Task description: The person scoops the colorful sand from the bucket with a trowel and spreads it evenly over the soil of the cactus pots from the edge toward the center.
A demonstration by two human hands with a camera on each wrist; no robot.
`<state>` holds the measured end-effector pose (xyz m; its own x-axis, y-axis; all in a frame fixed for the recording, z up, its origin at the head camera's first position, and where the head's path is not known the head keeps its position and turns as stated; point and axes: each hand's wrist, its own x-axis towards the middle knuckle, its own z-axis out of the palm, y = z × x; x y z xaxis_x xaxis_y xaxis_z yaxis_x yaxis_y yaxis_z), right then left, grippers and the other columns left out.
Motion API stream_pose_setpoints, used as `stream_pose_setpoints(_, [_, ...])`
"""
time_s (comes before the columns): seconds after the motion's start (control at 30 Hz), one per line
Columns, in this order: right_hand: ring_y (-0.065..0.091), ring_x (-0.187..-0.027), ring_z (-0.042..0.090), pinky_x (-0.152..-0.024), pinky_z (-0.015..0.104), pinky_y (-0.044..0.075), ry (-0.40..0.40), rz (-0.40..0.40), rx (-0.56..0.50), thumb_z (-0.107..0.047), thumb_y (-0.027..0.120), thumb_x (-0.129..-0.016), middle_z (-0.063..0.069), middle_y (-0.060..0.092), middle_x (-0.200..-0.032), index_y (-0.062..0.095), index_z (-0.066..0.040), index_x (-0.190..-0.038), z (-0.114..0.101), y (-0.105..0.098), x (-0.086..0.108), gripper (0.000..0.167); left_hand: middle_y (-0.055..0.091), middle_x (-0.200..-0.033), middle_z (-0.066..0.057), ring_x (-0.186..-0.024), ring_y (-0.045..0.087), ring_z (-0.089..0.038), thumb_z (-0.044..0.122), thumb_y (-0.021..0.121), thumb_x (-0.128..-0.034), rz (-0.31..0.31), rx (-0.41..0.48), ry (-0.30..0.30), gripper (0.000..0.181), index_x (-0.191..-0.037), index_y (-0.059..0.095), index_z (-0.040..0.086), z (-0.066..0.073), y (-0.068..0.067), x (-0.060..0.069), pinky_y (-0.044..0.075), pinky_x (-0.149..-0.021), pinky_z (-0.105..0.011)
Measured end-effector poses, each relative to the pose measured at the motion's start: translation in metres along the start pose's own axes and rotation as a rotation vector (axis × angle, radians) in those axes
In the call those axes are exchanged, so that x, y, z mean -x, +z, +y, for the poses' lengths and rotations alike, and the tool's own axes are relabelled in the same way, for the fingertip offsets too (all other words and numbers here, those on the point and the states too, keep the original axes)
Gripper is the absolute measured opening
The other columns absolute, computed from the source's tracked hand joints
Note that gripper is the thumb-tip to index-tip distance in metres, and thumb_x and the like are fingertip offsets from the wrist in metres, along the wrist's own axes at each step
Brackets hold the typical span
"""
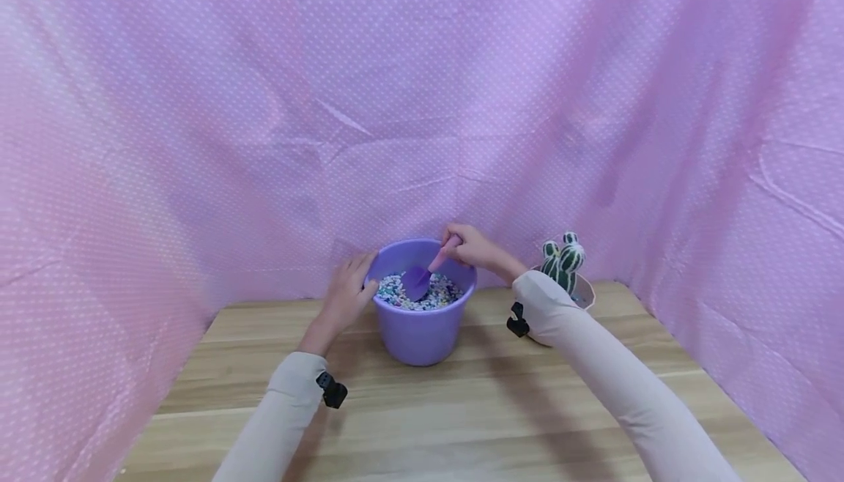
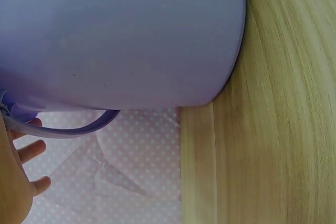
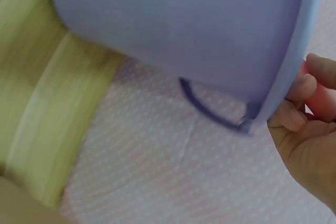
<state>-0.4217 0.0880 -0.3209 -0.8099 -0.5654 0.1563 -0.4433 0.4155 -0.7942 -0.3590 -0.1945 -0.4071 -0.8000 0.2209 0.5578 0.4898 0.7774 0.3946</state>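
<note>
A purple bucket (image 1: pixel 422 335) stands upright on the wooden table, partly filled with small multicoloured pieces (image 1: pixel 443 293). My left hand (image 1: pixel 347 295) rests on its left rim, thumb over the edge; in the left wrist view the fingers (image 2: pixel 31 151) spread beside the bucket's handle (image 2: pixel 79 131). My right hand (image 1: pixel 476 247) grips the pink handle of a scoop (image 1: pixel 445 251) above the right rim, and the scoop's purple blade (image 1: pixel 416 283) lies against the pieces. In the right wrist view that hand (image 3: pixel 310 129) curls round the pink handle, beyond the bucket wall (image 3: pixel 173 24).
A potted cactus (image 1: pixel 563 262) in a pale pot (image 1: pixel 585 293) stands at the right, partly behind my right forearm. Pink dotted cloth (image 1: pixel 422 101) hangs behind and at both sides of the wooden table (image 1: pixel 422 423).
</note>
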Motion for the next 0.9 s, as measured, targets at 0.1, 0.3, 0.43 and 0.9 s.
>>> stream_pose_setpoints(0.1, [0.046, -0.053, 0.01, -0.05, 0.019, 0.038, -0.031, -0.016, 0.019, 0.0, 0.059, -0.097, 0.025, 0.076, -0.095, 0.056, 0.001, -0.098, -0.006, 0.004, -0.002, 0.003, 0.051, -0.15, -0.022, -0.134, 0.048, -0.043, 0.015, 0.055, -0.0964, -0.006, 0.01, -0.007, 0.059, -0.152, 0.044, -0.001, 0.003, 0.003, 0.001, 0.035, -0.115, -0.064])
stream_pose_setpoints(0.3, [0.04, -0.049, 0.008, -0.045, 0.019, 0.033, 0.023, -0.026, -0.029, -0.003, 0.057, -0.1, 0.025, 0.076, -0.095, 0.052, 0.001, -0.096, -0.009, 0.004, -0.003, 0.007, 0.049, -0.152, -0.023, -0.135, 0.047, -0.044, 0.014, 0.053, -0.0977, -0.015, 0.043, -0.02, 0.059, -0.153, 0.041, -0.002, 0.007, 0.002, 0.001, 0.033, -0.118, -0.063])
stream_pose_setpoints(0.43, [0.04, -0.049, 0.008, -0.044, 0.019, 0.033, 0.111, 0.007, -0.05, -0.008, 0.059, -0.1, 0.016, 0.078, -0.083, 0.053, 0.0, -0.097, -0.004, 0.007, 0.001, 0.01, 0.047, -0.153, -0.022, -0.138, 0.045, -0.043, 0.017, 0.05, -0.0986, -0.032, 0.051, -0.046, 0.06, -0.154, 0.039, -0.001, 0.006, -0.002, 0.002, 0.03, -0.121, -0.061])
stream_pose_setpoints(0.9, [0.054, -0.054, 0.013, -0.049, 0.02, 0.045, 0.135, -0.083, -0.123, -0.012, 0.055, -0.104, 0.024, 0.076, -0.105, 0.05, -0.004, -0.092, -0.001, 0.006, 0.012, 0.015, 0.05, -0.15, -0.023, -0.138, 0.046, -0.042, 0.016, 0.05, -0.0971, -0.016, 0.038, -0.036, 0.06, -0.154, 0.04, -0.001, 0.003, 0.002, 0.0, 0.032, -0.121, -0.06])
